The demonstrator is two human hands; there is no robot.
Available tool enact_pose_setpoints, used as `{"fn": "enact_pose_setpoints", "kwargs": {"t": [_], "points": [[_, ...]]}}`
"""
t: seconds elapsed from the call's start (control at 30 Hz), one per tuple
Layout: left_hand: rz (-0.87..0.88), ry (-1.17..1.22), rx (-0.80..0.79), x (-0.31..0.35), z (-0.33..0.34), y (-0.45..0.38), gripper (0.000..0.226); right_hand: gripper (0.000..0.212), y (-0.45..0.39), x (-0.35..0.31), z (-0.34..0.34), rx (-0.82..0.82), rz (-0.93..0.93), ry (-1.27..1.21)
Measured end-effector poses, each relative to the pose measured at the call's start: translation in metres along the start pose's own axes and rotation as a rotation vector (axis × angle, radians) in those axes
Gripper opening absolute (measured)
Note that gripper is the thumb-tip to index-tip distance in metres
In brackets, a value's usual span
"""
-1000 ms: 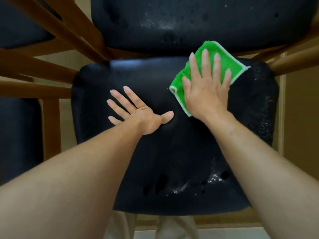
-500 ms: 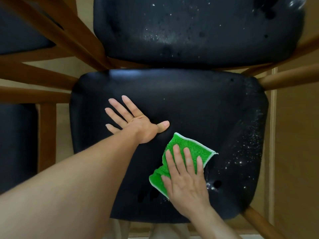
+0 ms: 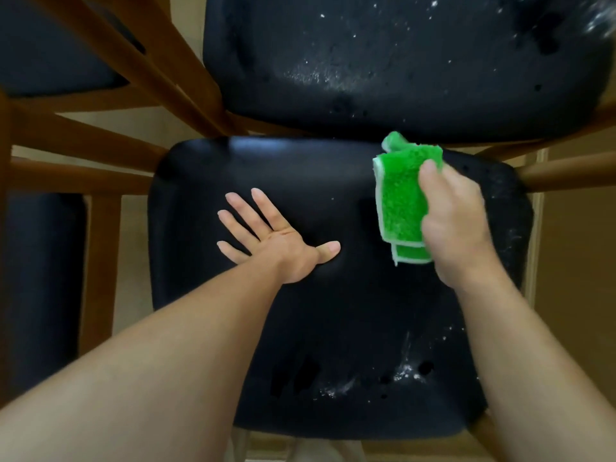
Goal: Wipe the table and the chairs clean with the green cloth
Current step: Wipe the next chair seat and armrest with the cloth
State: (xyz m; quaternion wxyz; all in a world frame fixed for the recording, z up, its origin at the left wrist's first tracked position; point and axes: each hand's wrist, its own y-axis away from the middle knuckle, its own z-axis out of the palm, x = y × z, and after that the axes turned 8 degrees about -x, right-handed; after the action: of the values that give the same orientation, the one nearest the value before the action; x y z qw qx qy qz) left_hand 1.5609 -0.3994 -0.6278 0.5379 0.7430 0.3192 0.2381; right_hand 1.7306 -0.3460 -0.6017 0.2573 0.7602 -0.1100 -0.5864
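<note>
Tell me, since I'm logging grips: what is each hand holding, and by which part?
The right hand grips the folded green cloth along its right edge, thumb on top. The left hand holds nothing; it rests flat on the chair seat.

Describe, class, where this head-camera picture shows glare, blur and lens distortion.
Head view: glare streaks the seat's far edge; the right hand gripping the green cloth is motion-blurred, the left hand sharp; wide-angle distortion bows the wooden rails and swells the forearms.

Bare forearms — no sleeves (light trousers (image 3: 346, 453) below).
</note>
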Motion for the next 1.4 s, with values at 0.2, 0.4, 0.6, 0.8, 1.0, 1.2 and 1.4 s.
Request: {"fn": "enact_pose_setpoints", "kwargs": {"t": [0.2,0.4,0.6,0.8,1.0,1.2,1.4], "points": [[0.0,-0.004,-0.006,0.002,-0.001,0.002,0.142,0.04,0.053,0.01,-0.028,-0.236,0.387,-0.748],[-0.015,-0.023,0.006,0.001,-0.001,0.002,0.142,0.02,0.059,0.027,-0.038,0.283,0.287,-0.029],[-0.017,-0.03,0.024,0.001,0.001,0.001,0.143,0.053,0.068,0.037,-0.028,0.41,0.267,0.531],[-0.013,-0.029,0.02,0.002,0.0,0.002,0.143,0.042,0.076,0.046,-0.027,0.291,0.204,0.732],[-0.002,-0.012,0.01,0.002,0.0,0.004,0.142,0.007,0.058,0.045,-0.037,0.305,0.199,0.686],[0.001,-0.012,0.012,0.002,-0.001,0.005,0.143,0.014,0.066,0.036,-0.05,0.29,0.21,0.432],[0.009,-0.006,-0.001,0.002,-0.002,0.007,0.143,0.012,0.06,0.024,-0.03,0.145,0.138,0.273]]}}
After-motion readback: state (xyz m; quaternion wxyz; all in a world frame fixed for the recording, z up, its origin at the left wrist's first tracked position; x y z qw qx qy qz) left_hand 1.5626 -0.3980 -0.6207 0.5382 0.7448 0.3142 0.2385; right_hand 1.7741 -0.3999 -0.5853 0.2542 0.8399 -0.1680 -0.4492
